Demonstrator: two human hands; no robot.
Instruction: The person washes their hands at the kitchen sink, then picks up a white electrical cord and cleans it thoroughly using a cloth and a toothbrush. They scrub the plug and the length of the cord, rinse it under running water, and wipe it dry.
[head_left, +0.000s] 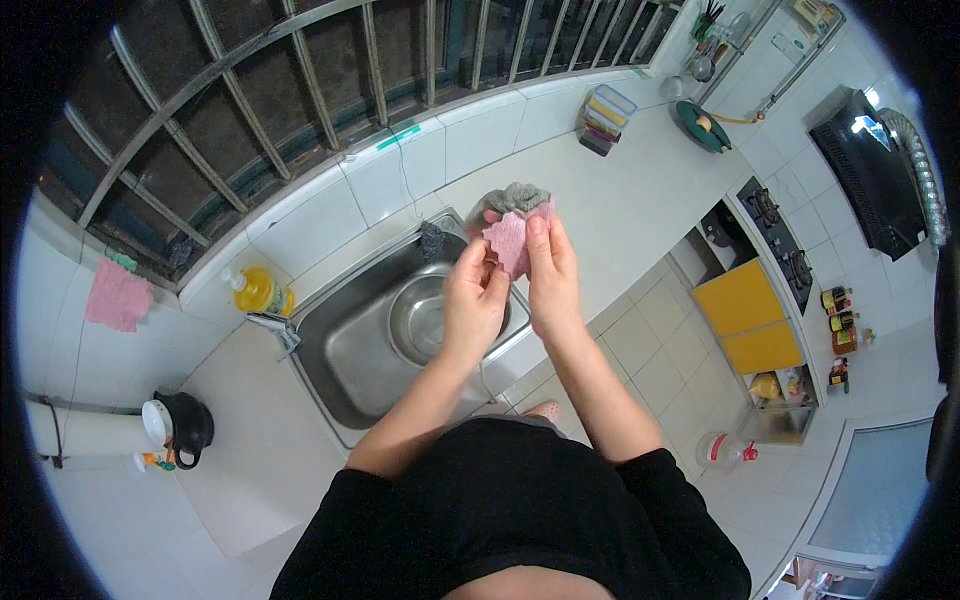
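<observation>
My left hand (478, 296) and my right hand (553, 277) are raised over the right end of a stainless steel sink (337, 379). Between them a pink cloth (510, 238) is pinched in the fingers of both. A bunched grey cloth (519, 197) sits just beyond the pink one, against the fingertips; whether the two are joined I cannot tell. Below my left hand a round metal bowl (420, 321) lies in the sink, partly hidden by that hand. A dark scouring pad or rag (432, 241) rests at the sink's far corner.
At the sink's left stand the faucet (279, 328) and a yellow soap bottle (259, 292). Another pink cloth (118, 295) hangs on the wall. A black pot (191, 429) is on the left counter. Stacked containers (607, 116) and a green board (702, 127) stand along the far right counter.
</observation>
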